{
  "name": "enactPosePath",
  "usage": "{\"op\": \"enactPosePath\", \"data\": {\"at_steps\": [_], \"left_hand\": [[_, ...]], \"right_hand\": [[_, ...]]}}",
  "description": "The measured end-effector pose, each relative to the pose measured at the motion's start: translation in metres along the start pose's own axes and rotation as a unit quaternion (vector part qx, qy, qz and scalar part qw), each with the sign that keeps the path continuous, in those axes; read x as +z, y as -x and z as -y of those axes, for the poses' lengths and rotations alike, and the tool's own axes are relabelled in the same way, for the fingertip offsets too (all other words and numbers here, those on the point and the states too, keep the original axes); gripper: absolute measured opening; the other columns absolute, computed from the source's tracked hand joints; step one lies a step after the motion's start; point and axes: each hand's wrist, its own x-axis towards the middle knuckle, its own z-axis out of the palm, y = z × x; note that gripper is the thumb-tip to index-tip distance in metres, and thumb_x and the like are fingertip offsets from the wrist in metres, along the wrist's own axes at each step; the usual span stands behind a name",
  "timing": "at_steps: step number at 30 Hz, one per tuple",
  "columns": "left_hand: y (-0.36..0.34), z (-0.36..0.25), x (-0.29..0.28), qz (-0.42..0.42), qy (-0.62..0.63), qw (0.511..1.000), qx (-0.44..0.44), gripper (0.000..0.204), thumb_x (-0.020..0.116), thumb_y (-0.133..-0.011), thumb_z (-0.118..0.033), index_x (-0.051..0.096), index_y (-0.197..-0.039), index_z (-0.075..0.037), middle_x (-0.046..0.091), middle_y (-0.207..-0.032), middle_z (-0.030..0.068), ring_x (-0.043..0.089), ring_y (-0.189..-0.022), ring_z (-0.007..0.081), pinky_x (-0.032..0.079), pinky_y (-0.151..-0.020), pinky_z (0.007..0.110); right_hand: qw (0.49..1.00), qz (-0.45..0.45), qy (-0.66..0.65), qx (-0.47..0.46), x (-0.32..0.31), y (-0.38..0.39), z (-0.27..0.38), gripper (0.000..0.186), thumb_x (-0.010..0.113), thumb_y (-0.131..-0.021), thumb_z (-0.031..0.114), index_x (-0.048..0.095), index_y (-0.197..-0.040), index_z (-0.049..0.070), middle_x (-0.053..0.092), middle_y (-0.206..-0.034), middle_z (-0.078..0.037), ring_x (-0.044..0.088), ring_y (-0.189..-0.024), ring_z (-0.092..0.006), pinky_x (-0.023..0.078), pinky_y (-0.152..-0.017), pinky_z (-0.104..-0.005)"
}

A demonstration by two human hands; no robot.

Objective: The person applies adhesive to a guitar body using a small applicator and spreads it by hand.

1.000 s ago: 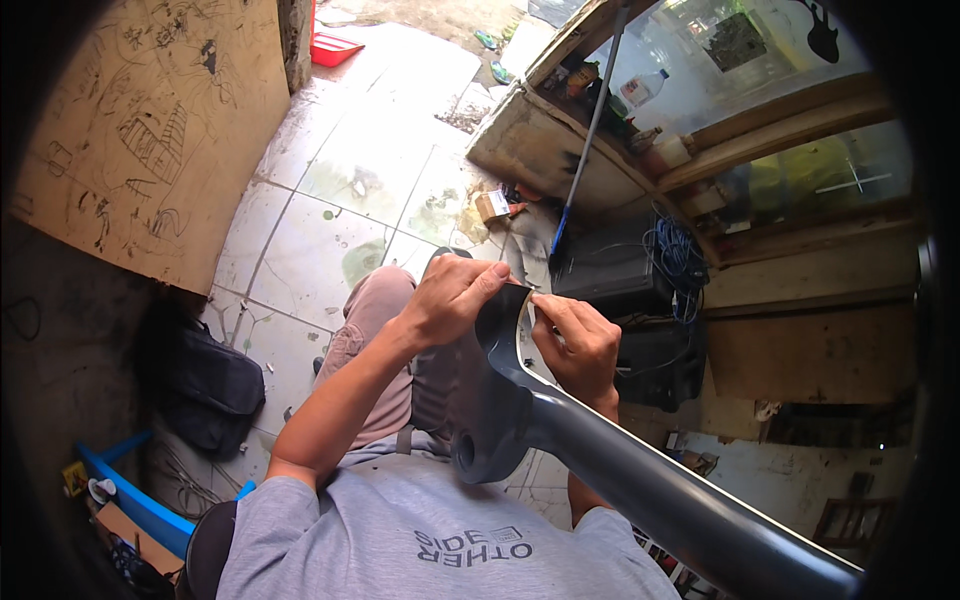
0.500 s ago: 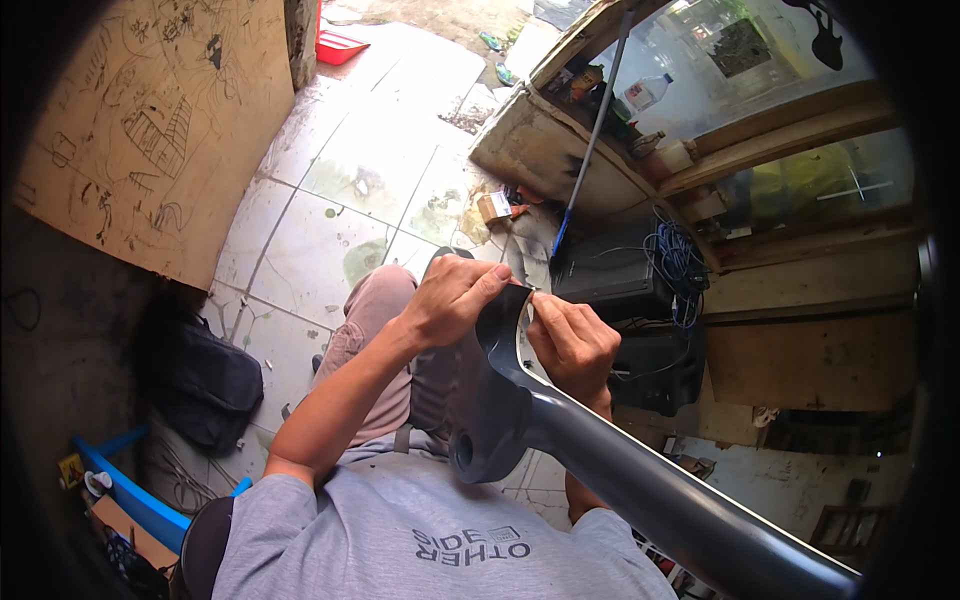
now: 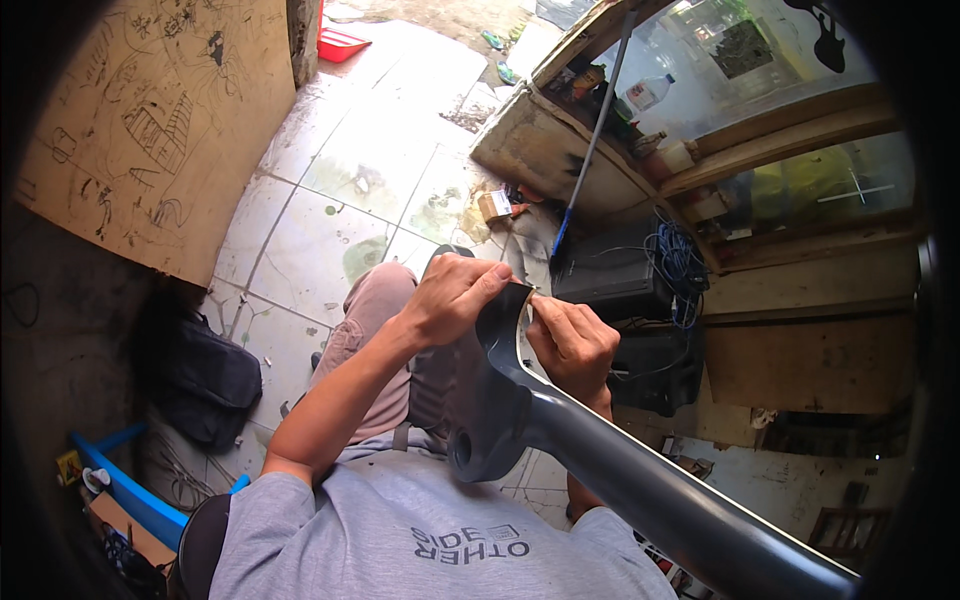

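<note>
A glossy black guitar neck [image 3: 650,480] with a thin pale strip along its edge runs from the lower right up to my hands. Its broader end [image 3: 490,400] curves into a rounded, matt dark part with a round hole, resting over my lap. My left hand [image 3: 450,300] is closed at the tip of this end, thumb pressed on top. Against the pale-edged side, my right hand [image 3: 573,345] has its fingers curled close to the left thumb. Whatever small piece sits between the fingers is hidden.
A black backpack [image 3: 205,385] lies on the tiled floor at left, near a blue frame [image 3: 140,500]. To the right are a black case [image 3: 615,270], coiled blue cable [image 3: 675,260] and a blue-tipped pole [image 3: 595,130]. A board with drawings [image 3: 150,130] stands at the upper left.
</note>
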Motion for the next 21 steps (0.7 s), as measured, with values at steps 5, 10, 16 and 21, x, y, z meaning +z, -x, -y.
{"op": "enactPosePath", "data": {"at_steps": [5,10,16,21], "left_hand": [[-0.0001,-0.0001,0.0002,0.002,0.0,1.0,-0.002,0.052,0.047,-0.105,-0.039,0.08,-0.109,0.001,0.077,-0.085,0.0202,0.074,-0.078,0.0286,0.055,-0.075,0.039],[0.0001,0.0014,0.0008,0.002,-0.001,1.0,0.002,0.051,0.048,-0.105,-0.039,0.079,-0.108,0.001,0.077,-0.087,0.0199,0.074,-0.079,0.0286,0.055,-0.076,0.039],[0.0005,0.0008,0.0,0.003,0.001,1.0,0.004,0.051,0.048,-0.106,-0.038,0.079,-0.109,0.002,0.078,-0.088,0.0199,0.074,-0.08,0.0286,0.055,-0.076,0.038],[0.0009,0.0012,0.0,0.006,0.002,1.0,-0.001,0.05,0.049,-0.106,-0.038,0.079,-0.109,0.002,0.078,-0.088,0.0194,0.074,-0.08,0.0275,0.055,-0.076,0.038]], "right_hand": [[1.0,-0.004,0.002,0.001,0.0008,0.0036,0.0031,0.027,0.08,-0.078,0.002,0.078,-0.105,0.005,0.078,-0.091,-0.007,0.071,-0.069,-0.0219,0.057,-0.062,-0.0331],[1.0,-0.003,0.001,0.0,0.0007,0.0038,0.0025,0.027,0.079,-0.078,0.002,0.078,-0.105,0.005,0.078,-0.09,-0.007,0.071,-0.068,-0.0224,0.057,-0.062,-0.0335],[1.0,-0.001,-0.009,0.009,0.0011,0.0014,0.0027,0.026,0.079,-0.078,0.002,0.078,-0.104,0.004,0.078,-0.09,-0.008,0.072,-0.068,-0.0231,0.057,-0.062,-0.0341],[1.0,0.005,-0.014,0.005,-0.0022,0.003,0.0091,0.026,0.078,-0.077,0.001,0.078,-0.103,0.004,0.077,-0.087,-0.009,0.072,-0.068,-0.0239,0.057,-0.061,-0.0348]]}}
